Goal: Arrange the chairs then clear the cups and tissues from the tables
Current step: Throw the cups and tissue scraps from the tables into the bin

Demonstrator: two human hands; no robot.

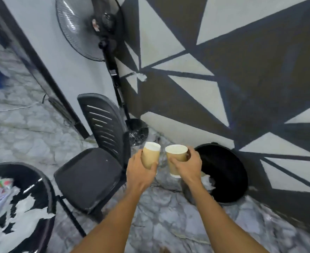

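My left hand (pixel 139 172) grips a brown paper cup with a white rim (pixel 150 155), held upright over the floor. My right hand (pixel 187 166) grips a second brown paper cup (pixel 177 157), tilted slightly, close beside the first. Both cups hang just left of an open black round bin (pixel 229 179) that stands against the patterned wall. Something white, maybe tissue (pixel 208 182), shows at the bin's left inner edge. A black chair (pixel 94 172) with a slatted back stands to the left of my hands, facing left.
A black pedestal fan (pixel 88 28) stands in the corner behind the chair, its base (pixel 138 131) on the floor. At lower left is a round black table (pixel 46 203) with a peeling white surface and some paper on it. Marble-patterned floor lies underfoot.
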